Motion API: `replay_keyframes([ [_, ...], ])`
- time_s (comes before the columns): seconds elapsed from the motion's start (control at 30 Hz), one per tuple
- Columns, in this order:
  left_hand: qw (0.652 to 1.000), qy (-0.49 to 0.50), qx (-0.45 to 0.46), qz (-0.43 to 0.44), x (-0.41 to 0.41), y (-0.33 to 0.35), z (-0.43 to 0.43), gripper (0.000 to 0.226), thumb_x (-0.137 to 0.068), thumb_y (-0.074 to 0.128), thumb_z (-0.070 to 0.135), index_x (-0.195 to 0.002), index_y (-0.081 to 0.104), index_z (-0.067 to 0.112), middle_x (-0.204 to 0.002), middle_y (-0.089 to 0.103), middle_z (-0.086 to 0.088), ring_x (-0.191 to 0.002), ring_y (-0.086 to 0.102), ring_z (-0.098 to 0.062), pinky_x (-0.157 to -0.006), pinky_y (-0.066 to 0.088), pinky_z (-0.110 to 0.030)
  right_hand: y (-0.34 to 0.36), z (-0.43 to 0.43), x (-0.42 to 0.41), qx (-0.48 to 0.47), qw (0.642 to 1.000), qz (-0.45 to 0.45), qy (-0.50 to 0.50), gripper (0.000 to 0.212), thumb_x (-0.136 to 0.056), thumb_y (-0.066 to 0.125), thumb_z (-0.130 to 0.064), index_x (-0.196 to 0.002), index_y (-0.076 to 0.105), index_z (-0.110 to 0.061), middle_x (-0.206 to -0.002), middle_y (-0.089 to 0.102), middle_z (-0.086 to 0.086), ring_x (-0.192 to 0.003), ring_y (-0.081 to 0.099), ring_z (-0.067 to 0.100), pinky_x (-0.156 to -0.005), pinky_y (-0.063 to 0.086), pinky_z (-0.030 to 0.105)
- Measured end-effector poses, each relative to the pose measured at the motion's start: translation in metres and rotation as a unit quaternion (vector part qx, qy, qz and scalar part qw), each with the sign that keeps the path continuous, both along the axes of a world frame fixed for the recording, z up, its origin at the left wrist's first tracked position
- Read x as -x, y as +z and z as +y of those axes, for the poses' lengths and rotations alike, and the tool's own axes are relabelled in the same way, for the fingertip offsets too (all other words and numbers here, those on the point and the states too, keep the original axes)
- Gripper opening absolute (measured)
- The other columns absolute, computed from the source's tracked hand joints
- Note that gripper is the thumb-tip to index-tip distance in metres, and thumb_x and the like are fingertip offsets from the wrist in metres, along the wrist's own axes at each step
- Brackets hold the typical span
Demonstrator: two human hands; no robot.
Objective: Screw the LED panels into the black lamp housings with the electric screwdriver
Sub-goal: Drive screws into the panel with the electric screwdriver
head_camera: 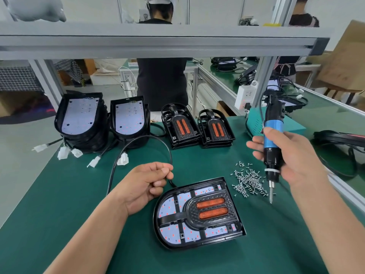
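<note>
One camera sits on my head, facing forward and down. My left hand (146, 184), right hand (292, 157) and bench (79, 194) lie close.

Green felt-like cloth, matt, laid over surface (79, 204); lamp housing (217, 239) moulded in black plastic, satin sheen on rim, ribbed texture around translucent orange lenses (210, 202); LED panel (167, 207) faced white, smooth; screws (248, 180) in bright shiny metal; electric screwdriver (273, 125) given glossy blue metallic barrel, matt black plastic body, steel-look bit; cable (146, 136) sheathed in smooth black plastic; frame (158, 44) in matt grey metal

Screws (249, 180) right of lamp housing (198, 213); housing stacks (83, 123) behind.
</note>
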State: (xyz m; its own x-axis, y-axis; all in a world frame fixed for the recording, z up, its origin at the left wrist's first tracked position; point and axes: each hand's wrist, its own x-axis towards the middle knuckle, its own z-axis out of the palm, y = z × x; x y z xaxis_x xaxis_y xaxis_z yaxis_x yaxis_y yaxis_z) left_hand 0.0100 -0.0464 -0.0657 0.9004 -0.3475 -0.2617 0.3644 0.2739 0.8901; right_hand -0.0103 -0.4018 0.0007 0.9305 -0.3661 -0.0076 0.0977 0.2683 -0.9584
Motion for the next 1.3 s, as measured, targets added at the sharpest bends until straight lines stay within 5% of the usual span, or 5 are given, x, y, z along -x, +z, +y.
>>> replay_keyframes([
  [0.27,1.000,-0.001,0.016,-0.013,0.000,0.001,-0.005,0.024,-0.086,0.075,0.009,-0.107,0.080,0.000,-0.088,0.068,-0.010,-0.058,0.043,-0.007,-0.045,0.036,-0.015,0.020,0.026,-0.026,-0.265,0.958,-0.095,-0.049,0.021,-0.092,0.079,-0.012,-0.103,0.063,-0.008,-0.076,0.063,0.004,-0.068,0.063,0.019,-0.071,0.058,0.033],
  [0.5,0.999,-0.032,0.007,-0.036,0.001,0.001,-0.011,0.029,-0.084,0.075,0.007,-0.112,0.079,0.000,-0.092,0.071,-0.011,-0.058,0.040,-0.007,-0.048,0.034,-0.015,0.014,0.081,-0.031,-0.347,0.926,-0.145,-0.020,0.021,-0.094,0.077,-0.009,-0.110,0.063,-0.005,-0.078,0.063,0.004,-0.069,0.062,0.017,-0.075,0.056,0.033],
  [0.8,0.997,-0.055,0.014,-0.058,-0.002,-0.003,-0.012,0.015,-0.090,0.070,0.000,-0.101,0.078,0.004,-0.092,0.071,-0.017,-0.056,0.040,-0.008,-0.046,0.037,-0.014,-0.011,0.114,-0.032,-0.333,0.931,-0.147,0.029,0.011,-0.099,0.070,-0.008,-0.105,0.061,-0.009,-0.079,0.060,0.001,-0.069,0.059,0.016,-0.069,0.056,0.031],
  [1.3,0.994,-0.067,-0.032,-0.081,0.001,0.000,-0.014,0.022,-0.091,0.070,0.002,-0.112,0.071,-0.003,-0.092,0.073,-0.015,-0.056,0.037,-0.007,-0.046,0.033,-0.013,-0.014,0.125,-0.027,-0.277,0.945,-0.160,0.066,0.007,-0.102,0.063,-0.008,-0.098,0.062,-0.014,-0.082,0.056,0.001,-0.070,0.058,0.014,-0.069,0.055,0.030],
])
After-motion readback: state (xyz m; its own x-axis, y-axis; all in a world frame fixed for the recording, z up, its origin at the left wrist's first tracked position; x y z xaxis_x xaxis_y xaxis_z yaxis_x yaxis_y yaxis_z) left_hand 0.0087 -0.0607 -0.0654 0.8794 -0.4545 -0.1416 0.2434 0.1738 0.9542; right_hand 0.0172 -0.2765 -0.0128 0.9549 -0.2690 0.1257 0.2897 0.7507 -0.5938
